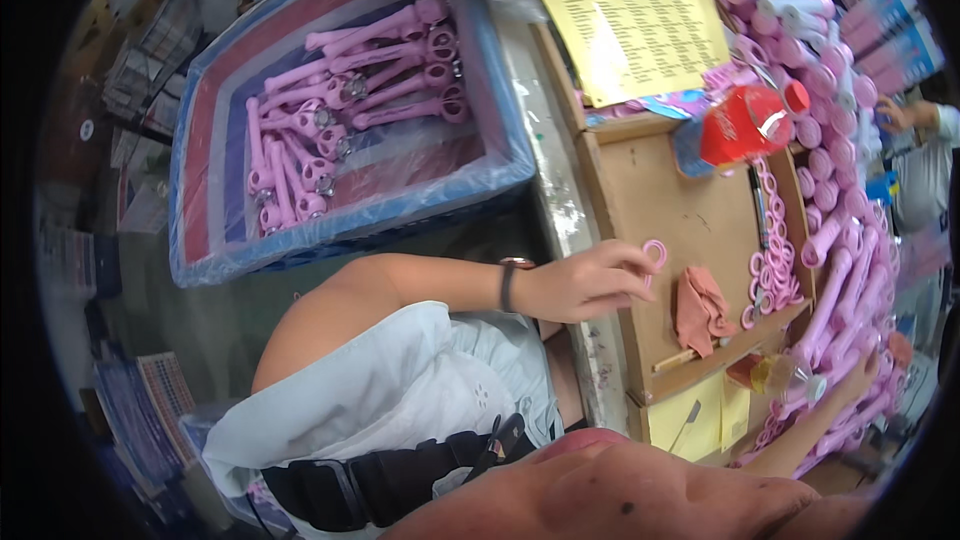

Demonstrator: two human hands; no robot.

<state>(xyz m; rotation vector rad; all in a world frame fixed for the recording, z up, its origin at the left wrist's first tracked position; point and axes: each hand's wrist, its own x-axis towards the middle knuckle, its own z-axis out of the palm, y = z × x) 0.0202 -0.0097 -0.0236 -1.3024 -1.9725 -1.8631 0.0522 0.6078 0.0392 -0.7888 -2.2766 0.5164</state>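
Note:
My left hand [590, 283], with a dark band at the wrist, is over the left edge of a shallow wooden tray [650, 190]. Between its fingertips is a small pink ring [655, 252]. Far to the right, my right hand [858, 380] reaches into a heap of pink plastic handles [845, 285]; its fingers are too small and partly hidden to make out their grip. More pink rings [770, 275] lie loose along the tray's right side. A crumpled salmon cloth [702, 310] rests in the tray, near my left hand.
A blue plastic-lined crate [350, 250] at left holds several pink pieces with round ends [430, 60]. A red-labelled bottle [745, 127] lies across the tray; a clear bottle [790, 378] lies nearer. Yellow printed sheets [635, 30] are at the back. Another person's hand [893, 116] shows at far right.

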